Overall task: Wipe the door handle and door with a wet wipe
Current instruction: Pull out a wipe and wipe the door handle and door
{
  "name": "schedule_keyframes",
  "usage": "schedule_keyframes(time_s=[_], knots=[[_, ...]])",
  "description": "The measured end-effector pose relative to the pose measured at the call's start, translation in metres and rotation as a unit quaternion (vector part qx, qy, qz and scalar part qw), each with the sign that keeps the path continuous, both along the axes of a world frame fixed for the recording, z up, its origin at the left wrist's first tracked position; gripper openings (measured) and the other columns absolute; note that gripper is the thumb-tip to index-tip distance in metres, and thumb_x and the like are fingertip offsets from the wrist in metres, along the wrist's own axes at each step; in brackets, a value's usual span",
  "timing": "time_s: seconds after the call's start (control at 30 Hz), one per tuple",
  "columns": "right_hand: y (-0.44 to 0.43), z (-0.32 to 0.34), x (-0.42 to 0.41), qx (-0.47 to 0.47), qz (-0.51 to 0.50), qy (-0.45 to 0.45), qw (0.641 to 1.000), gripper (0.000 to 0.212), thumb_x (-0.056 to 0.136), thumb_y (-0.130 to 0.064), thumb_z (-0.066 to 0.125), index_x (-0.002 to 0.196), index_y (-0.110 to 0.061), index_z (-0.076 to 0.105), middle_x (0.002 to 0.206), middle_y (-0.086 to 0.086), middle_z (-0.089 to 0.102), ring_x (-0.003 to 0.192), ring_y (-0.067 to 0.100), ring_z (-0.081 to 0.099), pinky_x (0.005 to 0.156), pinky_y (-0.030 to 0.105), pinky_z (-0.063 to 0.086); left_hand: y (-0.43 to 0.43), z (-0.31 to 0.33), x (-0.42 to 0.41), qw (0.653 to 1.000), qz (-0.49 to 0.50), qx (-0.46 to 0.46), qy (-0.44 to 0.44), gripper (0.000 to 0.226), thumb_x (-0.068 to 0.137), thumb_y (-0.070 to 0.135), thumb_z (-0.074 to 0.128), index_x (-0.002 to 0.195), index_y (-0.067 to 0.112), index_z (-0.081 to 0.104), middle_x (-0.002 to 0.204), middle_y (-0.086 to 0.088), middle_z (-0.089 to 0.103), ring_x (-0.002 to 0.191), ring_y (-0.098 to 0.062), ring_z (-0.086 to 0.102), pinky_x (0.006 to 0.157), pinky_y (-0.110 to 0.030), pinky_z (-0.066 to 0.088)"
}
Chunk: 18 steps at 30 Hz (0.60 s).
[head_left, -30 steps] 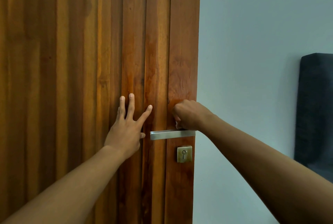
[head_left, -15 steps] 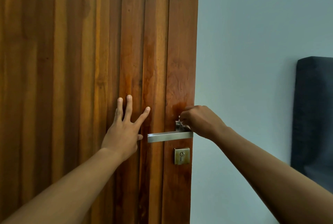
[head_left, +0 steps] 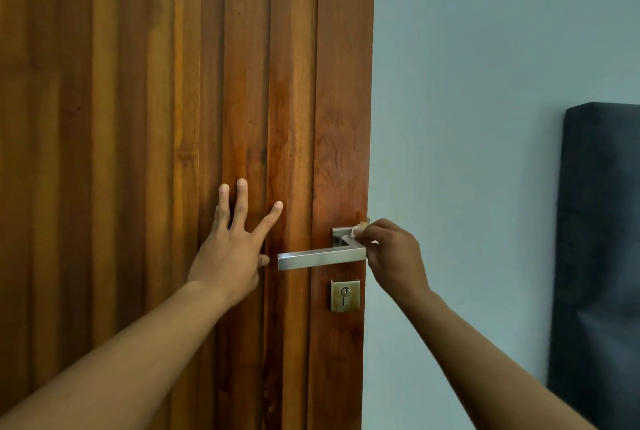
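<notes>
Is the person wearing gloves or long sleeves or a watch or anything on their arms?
No. Both arms are bare from the bottom of the picture up to the fingers: no sleeves, gloves, watch, bracelets or rings show. The left hand has short, plain nails with no polish. The right hand is bare as well, though its nails are turned out of sight.
</notes>
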State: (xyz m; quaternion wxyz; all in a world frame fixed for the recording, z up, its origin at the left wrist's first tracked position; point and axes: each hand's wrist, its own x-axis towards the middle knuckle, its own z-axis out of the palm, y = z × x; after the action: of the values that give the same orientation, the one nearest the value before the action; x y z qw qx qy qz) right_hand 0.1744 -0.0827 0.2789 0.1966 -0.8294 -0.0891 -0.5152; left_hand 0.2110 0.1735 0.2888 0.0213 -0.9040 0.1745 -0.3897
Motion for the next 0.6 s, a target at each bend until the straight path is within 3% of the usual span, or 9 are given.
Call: schedule_keyframes(time_s=[0.27, 0.33, 0.43, 0.6], knots=[[0.010, -0.027, -0.003, 0.076, -0.018, 0.009, 0.997, 0.012, 0.084, -0.013, 0.070, 0.094, -0.016, 0.077, 0.089, -0.003, 0.070, 0.072, 0.009, 0.057, 0.064, 0.011, 0.043, 0.000, -0.002, 0.003, 1.000, -0.015, -0.010, -0.010, 0.100, 0.094, 0.037, 0.063, 0.151, 0.041, -0.020, 0.151, -0.016, -0.046, 0.139, -0.043, -0.039, 0.120, -0.052, 0.018], [0.017, -0.032, -0.001, 0.123, -0.024, 0.000, 0.992, 0.014, 0.085, -0.013, 0.070, 0.096, -0.020, 0.077, 0.091, -0.006, 0.070, 0.075, 0.006, 0.058, 0.068, 0.011, 0.046, 0.000, -0.003, 0.004, 1.000, -0.015, -0.014, -0.015, 0.100, 0.094, 0.037, 0.063, 0.151, 0.041, -0.020, 0.152, -0.016, -0.045, 0.139, -0.042, -0.038, 0.119, -0.052, 0.024], [0.029, -0.036, 0.002, 0.214, -0.024, -0.011, 0.977, 0.015, 0.085, -0.013, 0.069, 0.094, -0.023, 0.077, 0.089, -0.011, 0.068, 0.073, 0.001, 0.056, 0.064, 0.002, 0.037, 0.000, -0.003, 0.004, 1.000, -0.016, -0.014, -0.018, 0.100, 0.094, 0.036, 0.063, 0.152, 0.041, -0.018, 0.152, -0.016, -0.044, 0.140, -0.042, -0.037, 0.119, -0.051, 0.028], [0.044, -0.040, 0.002, 0.294, -0.028, -0.012, 0.955, 0.013, 0.085, -0.018, 0.070, 0.095, -0.023, 0.076, 0.084, -0.015, 0.062, 0.071, -0.001, 0.054, 0.061, 0.002, 0.037, -0.001, -0.003, 0.003, 1.000, -0.005, -0.005, -0.016, 0.098, 0.096, 0.038, 0.059, 0.151, 0.040, -0.022, 0.150, -0.017, -0.047, 0.139, -0.043, -0.037, 0.121, -0.051, 0.016]])
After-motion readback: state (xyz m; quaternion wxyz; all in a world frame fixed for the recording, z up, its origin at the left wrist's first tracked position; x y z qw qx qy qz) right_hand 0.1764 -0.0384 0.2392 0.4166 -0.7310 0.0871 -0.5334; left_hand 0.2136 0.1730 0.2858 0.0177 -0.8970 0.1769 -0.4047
